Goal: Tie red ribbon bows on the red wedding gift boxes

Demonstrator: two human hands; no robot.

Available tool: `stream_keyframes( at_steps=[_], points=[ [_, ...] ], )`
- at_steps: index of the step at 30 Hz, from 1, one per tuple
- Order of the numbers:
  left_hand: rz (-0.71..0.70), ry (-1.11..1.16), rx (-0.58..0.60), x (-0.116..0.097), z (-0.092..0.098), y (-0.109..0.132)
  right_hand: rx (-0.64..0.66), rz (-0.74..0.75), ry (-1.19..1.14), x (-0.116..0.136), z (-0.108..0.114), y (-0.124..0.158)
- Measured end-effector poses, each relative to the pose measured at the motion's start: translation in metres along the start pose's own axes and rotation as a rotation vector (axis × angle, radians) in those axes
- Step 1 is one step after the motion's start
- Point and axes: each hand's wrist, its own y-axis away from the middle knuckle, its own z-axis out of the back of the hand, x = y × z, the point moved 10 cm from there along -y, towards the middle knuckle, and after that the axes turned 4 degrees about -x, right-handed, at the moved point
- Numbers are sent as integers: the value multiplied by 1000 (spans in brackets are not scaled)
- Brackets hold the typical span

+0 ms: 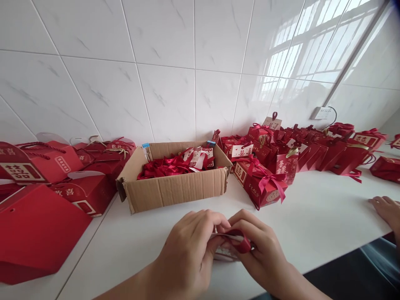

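My left hand [190,246] and my right hand [261,246] meet just above the white table, fingers closed. Between them is a small pale printed card [225,253], pinched at its upper edge by both hands. A dark red ribbon [244,246] loops off the card beside my right fingers. Part of the card and the fingertips are hidden behind the hands. Just beyond stands an open cardboard box [178,195], holding a heap of red ribbons [162,167] and a few printed cards [200,157].
Red gift boxes [90,189] crowd the left side, with a large red box [40,233] nearest. A bow-tied red box [261,185] sits right of the carton, before rows of others [315,150]. Another person's hand [386,210] rests at the right edge. A tiled wall [168,100] stands behind.
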Motion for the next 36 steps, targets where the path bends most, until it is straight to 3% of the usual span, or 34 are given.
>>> stream_keyframes(
  at_steps=[4,9,13,17,19,23,28,31,36],
  points=[
    [49,30,23,13,-4,-4,9,-115,-43,-20,2,-3],
    [77,69,32,17,-7,-4,179,-261,-187,-43,-10,12],
    [16,38,-8,23,6,-13,169,-290,-22,-63,-4,30],
    [-30,-310,-160,58,36,-25,195,-219,210,-72,4,44],
    [25,-521,-137,86,40,-28,214,-196,250,-72,11,48],
    [131,-796,45,131,29,-26,127,-153,424,-73,41,46],
    [266,-981,49,150,40,-23,18,-287,543,-98,68,47],
    [299,-1010,42,161,52,-24,-64,-395,436,-113,68,47],
    [305,-1036,43,178,64,-24,-244,-399,322,-132,61,20]
  ],
)
